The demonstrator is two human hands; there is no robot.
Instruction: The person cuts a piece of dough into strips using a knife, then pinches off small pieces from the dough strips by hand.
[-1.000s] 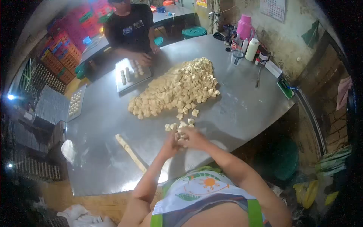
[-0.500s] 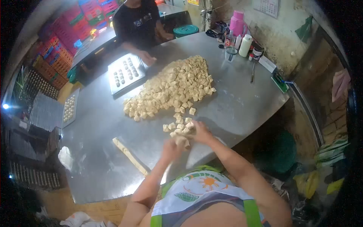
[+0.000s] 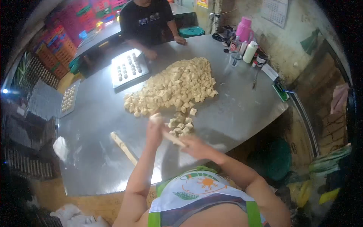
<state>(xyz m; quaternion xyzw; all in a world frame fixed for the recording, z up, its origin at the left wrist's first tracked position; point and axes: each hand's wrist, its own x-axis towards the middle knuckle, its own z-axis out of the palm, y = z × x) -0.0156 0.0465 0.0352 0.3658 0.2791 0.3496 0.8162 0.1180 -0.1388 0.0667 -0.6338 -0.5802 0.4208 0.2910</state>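
A short rope of pale dough (image 3: 173, 139) stretches between my two hands, just above the metal table (image 3: 223, 125). My left hand (image 3: 154, 132) is closed around its left end, and a lump of dough pokes out above the fist. At the other end, my right hand (image 3: 197, 146) grips the rope with curled fingers, slightly blurred. Behind it lies a small cluster of cut dough pieces (image 3: 181, 124). That cluster leads back to a large heap of dough pieces (image 3: 177, 85). A longer dough strip (image 3: 124, 148) rests on the table left of my left forearm.
Across the table stands a person in a dark shirt (image 3: 147, 22), one hand beside a tray of dough balls (image 3: 128, 68). Another tray (image 3: 70, 98) sits at the left edge. A pink flask (image 3: 244, 29), bottles (image 3: 250, 52) and a glass (image 3: 235, 58) stand back right.
My left hand has moved up and left, my right hand slightly down; the dough rope now shows between them. The other person's hand has drawn back from above the tray's right side.
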